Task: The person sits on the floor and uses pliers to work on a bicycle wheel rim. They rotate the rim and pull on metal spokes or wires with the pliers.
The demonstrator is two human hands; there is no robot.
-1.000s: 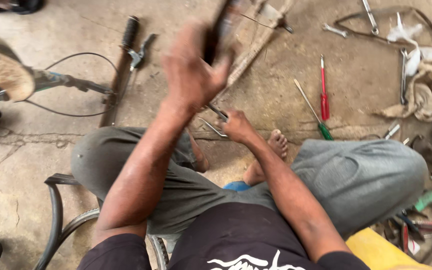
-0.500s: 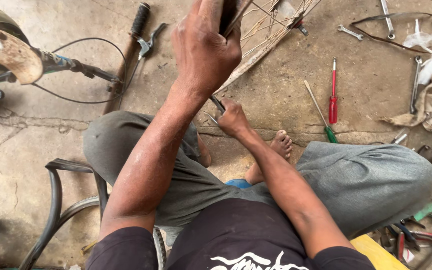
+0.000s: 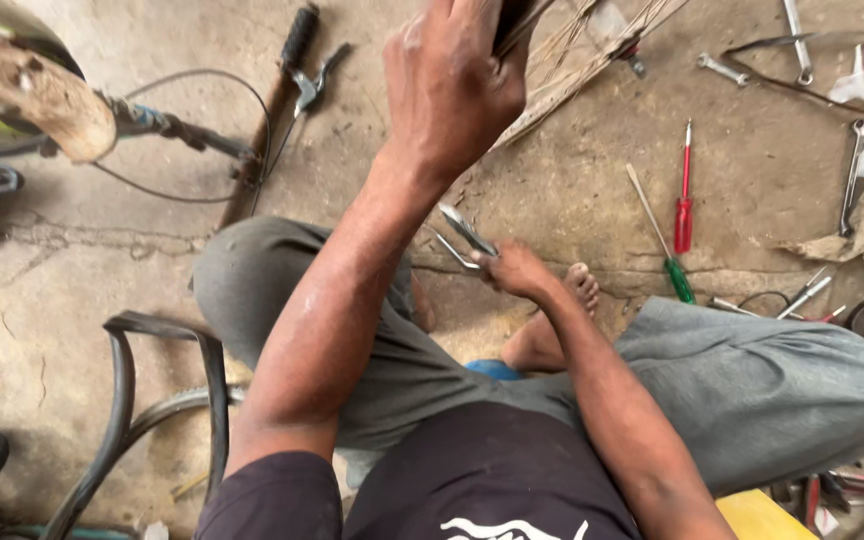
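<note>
Two fists: left hand [image 3: 452,85] around dark handle [image 3: 514,20], right hand [image 3: 517,268] clasping pliers [image 3: 464,236].

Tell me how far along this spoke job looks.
Done: cannot tell; nothing looks finished. In hand: left hand is raised, gripping a dark part beside the spokes; right hand holds pliers low by the foot. Left: spokes lie loose on the floor, with the red screwdriver, green screwdriver and wrenches scattered unused.
</note>
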